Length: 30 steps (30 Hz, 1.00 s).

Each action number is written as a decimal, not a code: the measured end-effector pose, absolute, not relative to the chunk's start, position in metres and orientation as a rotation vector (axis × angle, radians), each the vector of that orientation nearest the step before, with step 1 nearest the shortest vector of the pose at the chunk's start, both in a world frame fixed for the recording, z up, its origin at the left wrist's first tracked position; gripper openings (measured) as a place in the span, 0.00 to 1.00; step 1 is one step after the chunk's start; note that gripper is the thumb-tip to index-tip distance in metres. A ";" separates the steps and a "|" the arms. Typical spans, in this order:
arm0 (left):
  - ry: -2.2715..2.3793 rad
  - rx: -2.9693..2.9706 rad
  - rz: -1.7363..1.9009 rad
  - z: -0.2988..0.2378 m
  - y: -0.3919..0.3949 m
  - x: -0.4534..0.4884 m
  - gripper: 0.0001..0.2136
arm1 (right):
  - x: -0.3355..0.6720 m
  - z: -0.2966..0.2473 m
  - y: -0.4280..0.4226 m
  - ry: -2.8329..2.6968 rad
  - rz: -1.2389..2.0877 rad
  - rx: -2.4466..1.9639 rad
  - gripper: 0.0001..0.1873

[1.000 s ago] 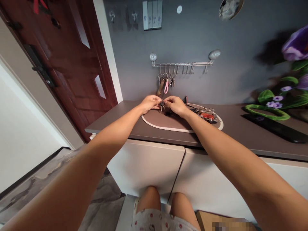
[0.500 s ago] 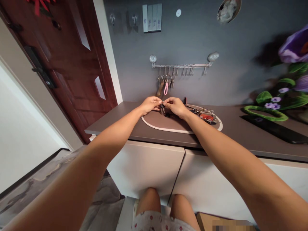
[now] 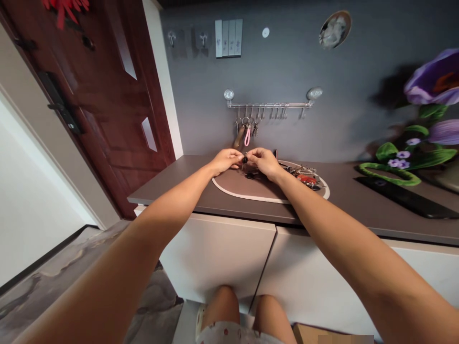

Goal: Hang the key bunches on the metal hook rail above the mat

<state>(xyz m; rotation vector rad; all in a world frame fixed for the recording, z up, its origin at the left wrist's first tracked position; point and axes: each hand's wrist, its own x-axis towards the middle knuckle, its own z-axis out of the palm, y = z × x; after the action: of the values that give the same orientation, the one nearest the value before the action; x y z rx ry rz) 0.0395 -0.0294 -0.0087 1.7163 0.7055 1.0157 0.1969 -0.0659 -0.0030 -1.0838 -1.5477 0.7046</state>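
My left hand (image 3: 226,161) and my right hand (image 3: 264,162) meet above the brown mat (image 3: 234,189), fingertips closed in a pinch. Between them is a small bunch of keys (image 3: 245,160) with dark heads; the fingers hide part of it. A dark item (image 3: 252,176) lies on the mat just below. To the right, by my right wrist, lies a pile of keys and rings (image 3: 304,171) with a red piece (image 3: 307,179) in it. Behind my hands, several key rings and a pink loop (image 3: 247,136) hang from the clear hook rail (image 3: 270,105).
The mat lies on a brown cabinet top (image 3: 172,184) with white doors (image 3: 218,253) below. A black flat object (image 3: 405,198), a green ring (image 3: 389,179) and purple flowers (image 3: 435,81) are at the right. A dark red door (image 3: 118,119) stands at the left.
The view has tilted up slightly, so everything sits a little lower. My hands stay together at the keys, which have turned between my fingers.
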 end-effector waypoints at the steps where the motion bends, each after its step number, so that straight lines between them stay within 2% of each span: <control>1: 0.709 1.721 1.013 -0.009 -0.029 0.040 0.09 | 0.197 -0.003 -0.066 -1.539 0.713 -1.080 0.08; 17: 0.798 1.984 1.003 -0.013 -0.032 0.043 0.06 | 0.208 -0.002 -0.061 -1.383 0.733 -0.983 0.18; 30: 0.919 2.559 0.991 -0.016 -0.029 0.042 0.10 | 0.227 0.045 -0.036 -1.244 0.471 -1.030 0.11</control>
<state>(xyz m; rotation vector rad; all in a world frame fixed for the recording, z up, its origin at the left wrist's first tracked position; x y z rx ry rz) 0.0422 -0.0294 -0.0162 2.5592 0.9191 0.9913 0.2268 -0.0360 0.0452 -1.0297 -1.2437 0.4710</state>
